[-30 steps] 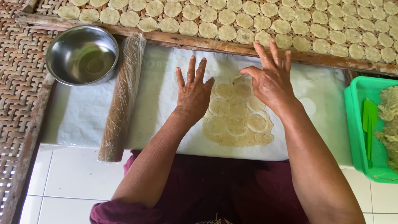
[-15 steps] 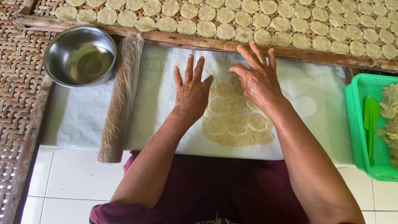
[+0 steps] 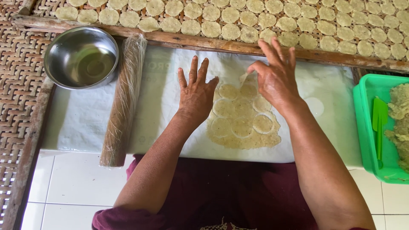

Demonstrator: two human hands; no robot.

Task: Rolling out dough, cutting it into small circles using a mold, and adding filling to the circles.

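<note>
A thin rolled dough sheet (image 3: 243, 123), cut into several round discs, lies on a white plastic sheet (image 3: 76, 123). My left hand (image 3: 196, 91) rests flat, fingers spread, on the plastic at the dough's left edge. At the dough's top edge, my right hand (image 3: 275, 76) pinches a thin flap of dough or film (image 3: 244, 78) between thumb and forefinger, the other fingers raised.
A steel bowl (image 3: 81, 57) holding some liquid sits at the far left. Beside it lies a plastic-wrapped rolling pin (image 3: 123, 100). A woven drying rack (image 3: 353, 59) across the top carries several dough discs (image 3: 255, 25). A green tub (image 3: 366, 127) with dough and a green spatula (image 3: 379, 123) stands at right.
My right hand has slid left from the dough's right side to its top edge and closed thumb and forefinger on a thin flap. My left hand has stayed flat.
</note>
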